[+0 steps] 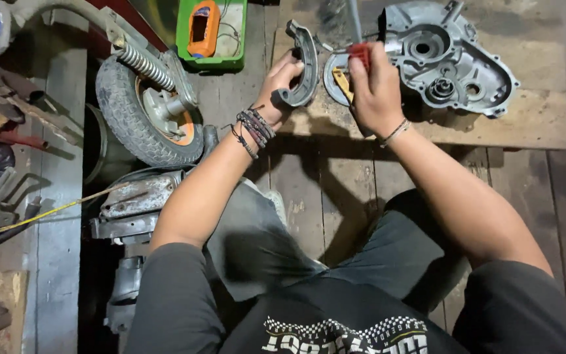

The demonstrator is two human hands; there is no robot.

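My left hand (pixel 276 88) grips a curved grey brake shoe (pixel 304 62), held upright over the near edge of a wooden board (pixel 532 124). My right hand (pixel 375 88) is closed around a red-handled tool (pixel 360 52) with a grey shaft rising out of the top of the view. A second curved shoe with a yellow strip (pixel 339 82) lies just left of that hand on the board. A grey metal engine casing (pixel 453 56) sits on the board to the right of my right hand.
A small tyred wheel with a spring shock (pixel 145 98) stands at the left. A green tray holding an orange device (pixel 211 33) sits at the back. Metal parts and tools (pixel 8 118) clutter the far left; a dull metal casing (pixel 132 203) lies near my left knee.
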